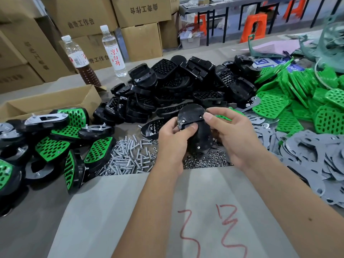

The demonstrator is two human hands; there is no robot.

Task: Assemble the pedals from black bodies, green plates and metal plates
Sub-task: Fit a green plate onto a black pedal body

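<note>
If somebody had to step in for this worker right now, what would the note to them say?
Left hand and right hand both grip one black body above the screws and nuts; one screw shows in it, no metal plate yet.
Supplies: black bodies pile behind, green plates to the right, metal plates at near right.
Done: finished pedals heaped on the left.
Left: finish this pedal, then work through the piles.

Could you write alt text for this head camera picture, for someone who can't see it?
Two hands, left hand and right hand, hold a black pedal body above piles of screws and nuts. Behind lies a heap of black bodies, with green plates on the right and finished pedals on the left.
</note>
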